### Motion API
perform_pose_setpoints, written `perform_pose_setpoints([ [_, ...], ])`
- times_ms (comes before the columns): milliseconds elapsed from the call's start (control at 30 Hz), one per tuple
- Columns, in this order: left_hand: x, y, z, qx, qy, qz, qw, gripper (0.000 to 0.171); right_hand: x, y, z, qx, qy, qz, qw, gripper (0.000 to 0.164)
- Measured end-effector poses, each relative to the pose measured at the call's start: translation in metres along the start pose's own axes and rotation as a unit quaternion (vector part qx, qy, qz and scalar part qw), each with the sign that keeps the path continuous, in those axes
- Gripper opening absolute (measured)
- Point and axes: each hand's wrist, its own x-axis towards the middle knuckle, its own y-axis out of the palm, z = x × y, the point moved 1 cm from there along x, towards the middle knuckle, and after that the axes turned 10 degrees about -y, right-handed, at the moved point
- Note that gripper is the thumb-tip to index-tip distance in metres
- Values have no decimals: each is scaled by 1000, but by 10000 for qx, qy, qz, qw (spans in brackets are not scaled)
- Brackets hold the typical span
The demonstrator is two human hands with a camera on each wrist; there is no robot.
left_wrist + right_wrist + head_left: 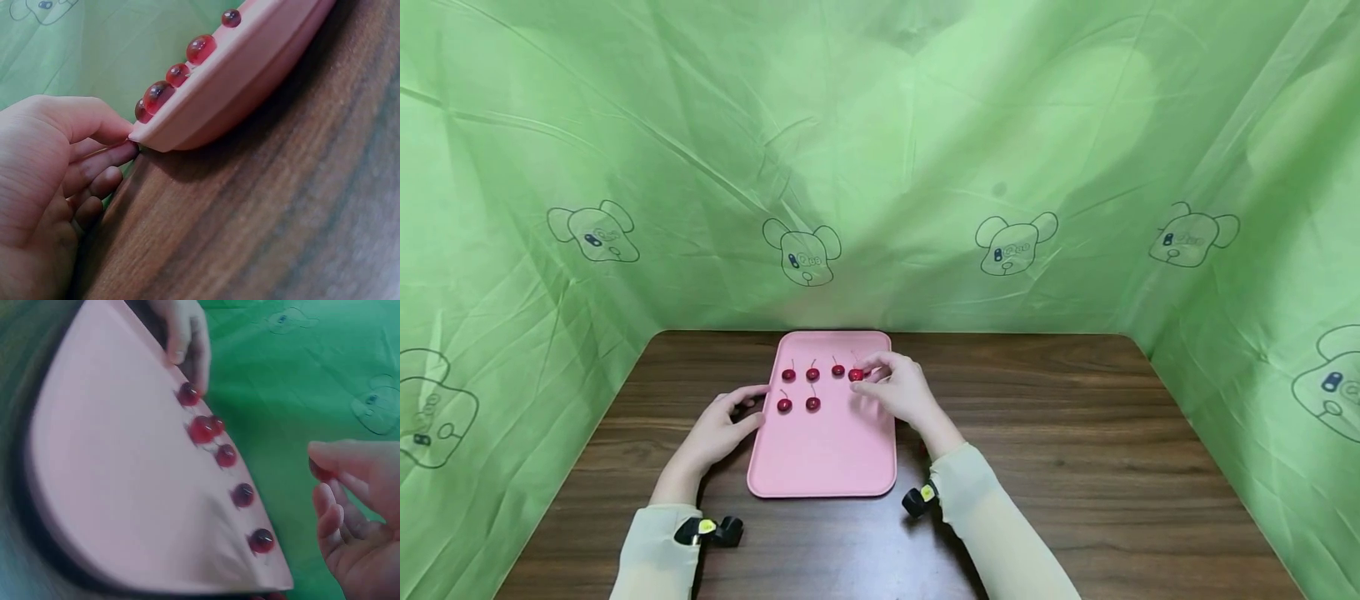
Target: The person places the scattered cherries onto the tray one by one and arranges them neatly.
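My right hand [898,392] is over the upper right part of the pink tray [820,458]. Its thumb and fingers pinch a small red cherry [320,470]. On the left, my left hand [718,429] grips the tray's long edge, its fingertips at the rim in the left wrist view. Several more dark red cherries with thin stems lie on the tray in two rows, among them an upper-left cherry [788,375] and a lower cherry [812,404]. My right fingers partly cover the held cherry.
The tray lies on a dark brown wooden table [1037,417], its far end near the table's back edge. Green cloth [910,167] printed with bear-head outlines hangs behind and at both sides. A bit of red [275,595] shows at the right wrist view's lower edge.
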Motion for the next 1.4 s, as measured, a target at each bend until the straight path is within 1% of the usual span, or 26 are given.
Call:
perform_pose_setpoints([
  [100, 1, 0, 1, -13, 11, -7, 10000, 47, 0, 11, -1, -4, 108, 30, 9999, 24],
  [267, 0, 0, 1, -6, 18, 5, 10000, 48, -4, 28, -5, 105, 438, 134, 9989, 25],
  [467, 0, 0, 0, 30, -9, 26, 10000, 48, -7, 42, -7, 355, 672, 260, 9968, 28],
  [567, 0, -1, 1, 27, -77, 29, 10000, 48, -5, 47, -10, 283, 635, 293, 9972, 28],
  [700, 0, -1, 2, 22, -126, 39, 9999, 49, -4, 53, -15, 15, 525, 338, 9980, 26],
  [900, 1, 0, 2, -53, 143, -24, 9999, 48, -4, 57, -17, -383, 517, 390, 9972, 24],
  [1000, 1, 1, 2, -79, 200, -58, 9998, 48, -3, 58, -19, -572, 545, 426, 9960, 24],
  [1267, 2, 1, 3, -99, 139, -55, 9998, 48, -2, 57, -20, -651, 498, 502, 9954, 24],
  [1400, 2, 1, 3, -86, 128, -65, 9999, 48, -2, 56, -17, -739, 422, 495, 9951, 29],
])
